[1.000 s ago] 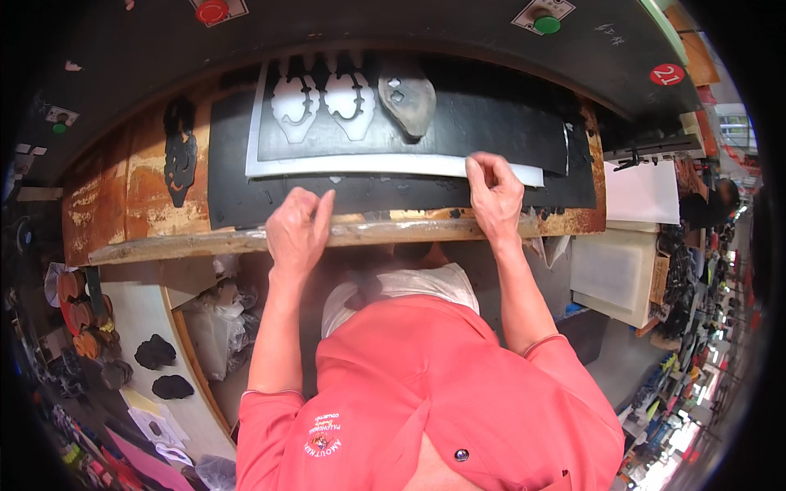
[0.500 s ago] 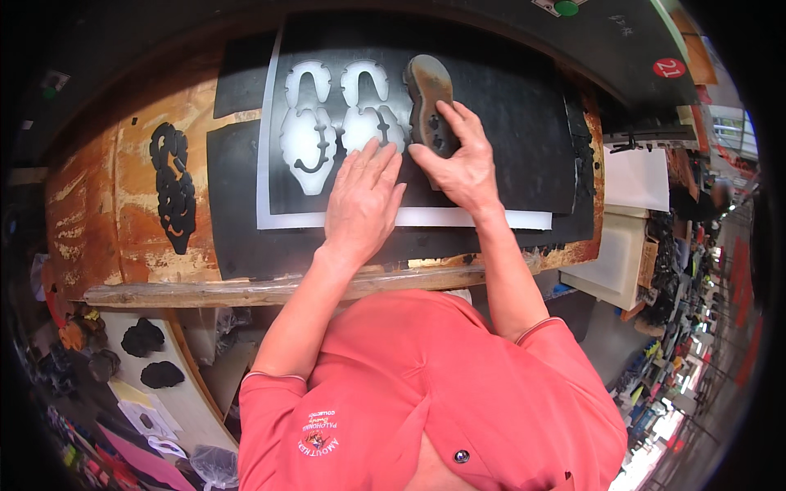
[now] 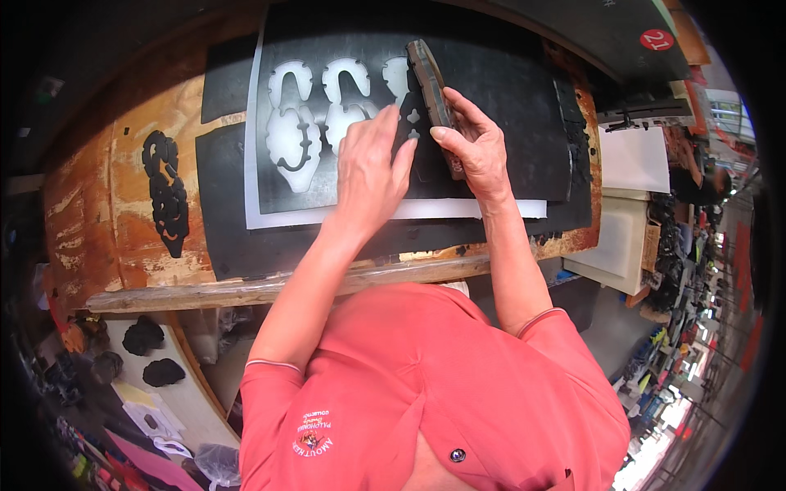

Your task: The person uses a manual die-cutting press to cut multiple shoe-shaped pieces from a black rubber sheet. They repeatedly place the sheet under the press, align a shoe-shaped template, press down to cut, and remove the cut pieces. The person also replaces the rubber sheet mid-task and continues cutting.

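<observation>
My right hand [image 3: 479, 151] grips a shoe-shaped metal cutting die [image 3: 427, 78], tilted up on its long edge above a black sheet [image 3: 516, 106]. My left hand [image 3: 366, 176] is just left of the die, fingers extended and slightly blurred, holding nothing that I can see. Shoe-shaped cutouts in the black sheet show a white sheet [image 3: 255, 176] below. One whole cutout [image 3: 288, 135] lies at the left; my left hand partly covers the middle one. Beside the die, a third white opening [image 3: 395, 75] is partly visible, with black material and small white holes below it.
Black cut pieces [image 3: 168, 196] lie on the worn brown board [image 3: 90, 196] at the left. A wooden rail [image 3: 205, 295] runs along the near edge. A dark machine beam [image 3: 589, 41] spans the far side. White sheets [image 3: 634, 159] rest on a pale cabinet at the right.
My right hand has lifted the die and tipped it from lying flat onto its edge, uncovering part of a third cutout. My left hand has moved slightly up. The sheets appear slightly farther left.
</observation>
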`<state>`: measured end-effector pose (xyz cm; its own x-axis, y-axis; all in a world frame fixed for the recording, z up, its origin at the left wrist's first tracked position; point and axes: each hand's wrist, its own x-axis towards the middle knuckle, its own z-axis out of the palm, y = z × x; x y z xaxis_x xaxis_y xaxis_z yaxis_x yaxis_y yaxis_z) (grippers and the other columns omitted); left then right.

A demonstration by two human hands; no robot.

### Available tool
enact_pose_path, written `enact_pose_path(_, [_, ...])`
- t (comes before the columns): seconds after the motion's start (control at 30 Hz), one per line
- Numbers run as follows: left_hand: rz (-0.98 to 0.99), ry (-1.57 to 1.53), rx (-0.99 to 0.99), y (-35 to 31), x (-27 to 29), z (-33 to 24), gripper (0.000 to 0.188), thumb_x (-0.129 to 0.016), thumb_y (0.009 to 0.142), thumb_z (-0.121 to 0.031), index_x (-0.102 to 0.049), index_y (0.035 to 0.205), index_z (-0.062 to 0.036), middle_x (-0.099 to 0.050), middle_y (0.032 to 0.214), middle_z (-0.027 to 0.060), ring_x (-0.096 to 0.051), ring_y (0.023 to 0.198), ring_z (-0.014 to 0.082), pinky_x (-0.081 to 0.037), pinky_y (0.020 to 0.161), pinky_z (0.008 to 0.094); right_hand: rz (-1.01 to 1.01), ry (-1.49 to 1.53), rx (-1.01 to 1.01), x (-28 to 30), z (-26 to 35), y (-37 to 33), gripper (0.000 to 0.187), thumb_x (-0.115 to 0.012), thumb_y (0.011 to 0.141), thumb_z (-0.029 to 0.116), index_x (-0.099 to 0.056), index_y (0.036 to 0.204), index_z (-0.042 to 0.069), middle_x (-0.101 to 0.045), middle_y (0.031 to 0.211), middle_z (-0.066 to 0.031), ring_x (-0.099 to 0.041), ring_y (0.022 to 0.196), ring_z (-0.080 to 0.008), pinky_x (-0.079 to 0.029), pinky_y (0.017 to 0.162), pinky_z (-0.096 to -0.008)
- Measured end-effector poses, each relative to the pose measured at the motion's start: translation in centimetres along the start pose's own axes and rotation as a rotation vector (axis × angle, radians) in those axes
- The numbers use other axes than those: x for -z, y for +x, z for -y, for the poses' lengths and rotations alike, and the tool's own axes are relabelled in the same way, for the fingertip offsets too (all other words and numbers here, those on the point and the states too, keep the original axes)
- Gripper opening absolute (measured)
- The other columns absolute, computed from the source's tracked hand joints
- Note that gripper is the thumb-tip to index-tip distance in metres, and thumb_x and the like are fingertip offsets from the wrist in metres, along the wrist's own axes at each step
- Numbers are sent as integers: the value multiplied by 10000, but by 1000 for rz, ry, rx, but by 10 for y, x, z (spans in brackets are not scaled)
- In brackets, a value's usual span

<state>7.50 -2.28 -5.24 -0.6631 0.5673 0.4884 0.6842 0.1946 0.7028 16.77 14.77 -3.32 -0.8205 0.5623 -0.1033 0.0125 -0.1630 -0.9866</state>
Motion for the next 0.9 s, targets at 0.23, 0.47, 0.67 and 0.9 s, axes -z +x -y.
enact_pose_path(0.23, [75,-247,437,30,-20,10,390,-820,927,-143,-740,1266,33,-769,983,93,-698,861,169,-565,806,311,-4,250,29,14,-5,-2,673,-816,891,55,-570,1509,-48,-699,1345,-113,-668,1165,-145,-528,1033,-275])
enact_pose_path(0.47, [-322,-731,579,14,10,1,149,-766,1008,-104,-758,1120,-6,-743,944,26,-668,859,82,-540,773,235,-5,439,76,26,-20,-1,635,-754,929,101,-565,1521,-33,-730,1249,-77,-692,1026,-98,-563,932,-247])
enact_pose_path(0.67, [-516,-879,571,27,85,12,175,-693,1062,-97,-638,1221,-51,-732,1063,54,-721,902,141,-634,758,298,-62,347,52,29,-23,0,681,-726,900,102,-537,1535,-56,-724,1268,-111,-699,1049,-130,-565,947,-267])
enact_pose_path(0.9, [-562,-722,447,38,228,59,143,-663,1091,-141,-695,1206,-61,-716,905,10,-632,717,69,-556,629,227,-13,343,103,29,-23,0,700,-727,918,174,-519,1542,-65,-718,1335,-180,-716,1180,-204,-538,1077,-304])
